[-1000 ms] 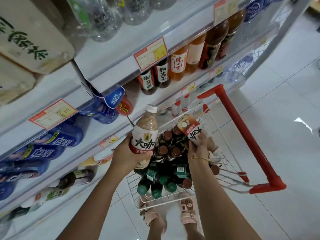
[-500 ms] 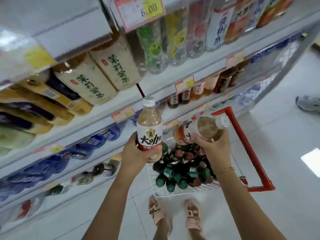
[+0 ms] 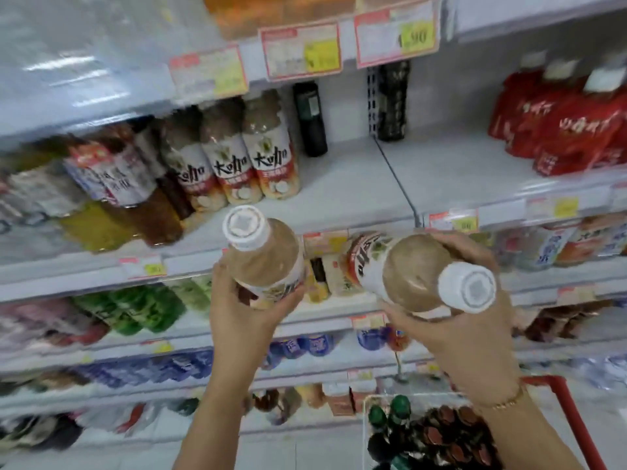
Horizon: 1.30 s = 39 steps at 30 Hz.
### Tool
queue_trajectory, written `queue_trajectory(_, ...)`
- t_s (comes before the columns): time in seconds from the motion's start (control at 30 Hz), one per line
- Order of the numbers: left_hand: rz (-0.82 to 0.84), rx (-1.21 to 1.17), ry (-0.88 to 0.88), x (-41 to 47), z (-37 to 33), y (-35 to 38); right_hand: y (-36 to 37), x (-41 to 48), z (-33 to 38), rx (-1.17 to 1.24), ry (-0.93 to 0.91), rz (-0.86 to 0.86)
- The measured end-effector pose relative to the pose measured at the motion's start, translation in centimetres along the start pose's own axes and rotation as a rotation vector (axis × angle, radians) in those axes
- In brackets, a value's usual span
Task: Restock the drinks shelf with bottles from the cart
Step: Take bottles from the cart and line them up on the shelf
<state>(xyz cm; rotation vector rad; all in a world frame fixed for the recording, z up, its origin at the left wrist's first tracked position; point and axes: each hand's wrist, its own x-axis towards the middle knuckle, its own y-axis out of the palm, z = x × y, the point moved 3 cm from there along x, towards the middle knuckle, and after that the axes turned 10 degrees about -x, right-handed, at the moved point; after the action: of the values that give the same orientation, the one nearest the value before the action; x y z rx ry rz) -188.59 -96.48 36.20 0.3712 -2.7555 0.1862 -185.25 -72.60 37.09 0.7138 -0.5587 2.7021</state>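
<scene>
Two milky-brown drinks are held up in front of the shelf (image 3: 356,184), one in each hand. The left hand (image 3: 244,310) has its grip wrapped round the lower body of the first bottle (image 3: 268,256), which stands nearly upright with its white cap towards the camera. The right hand (image 3: 468,334) has its grip clamped round the second bottle (image 3: 403,269), which is tilted over, cap pointing down and to the right. On the shelf behind them three matching bottles (image 3: 237,157) stand side by side in a row, with bare shelf to their right. Two dark bottles (image 3: 310,118) stand at the back, well apart from each other. Further right sit red pouches (image 3: 570,123), three white caps showing. Three price tags (image 3: 300,50) hang from the shelf edge above. At the lower right is the cart (image 3: 573,422) with its red handle, holding green- and brown-capped bottles (image 3: 441,435), too blurred to count.
</scene>
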Motion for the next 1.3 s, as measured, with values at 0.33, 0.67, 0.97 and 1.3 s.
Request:
queue_trajectory(0.33,-0.121,0.293,0.244,11.2,-1.6,-5.8,9.2,10.1,5.3,-0.172,-0.367,0.143)
queue_trajectory(0.67,0.026,0.275,0.025,15.7,1.1,-6.3,15.9,17.6,5.0,-0.297,-0.207,0.418)
queue_trajectory(0.97,-0.082,0.143,-0.049,14.8,2.4,-5.8,17.9,15.2,2.5,-0.198,0.086,0.266)
queue_trajectory(1.3,-0.198,0.259,-0.036,13.9,1.9,-5.8,19.5,13.8,1.6,-0.291,0.092,0.381)
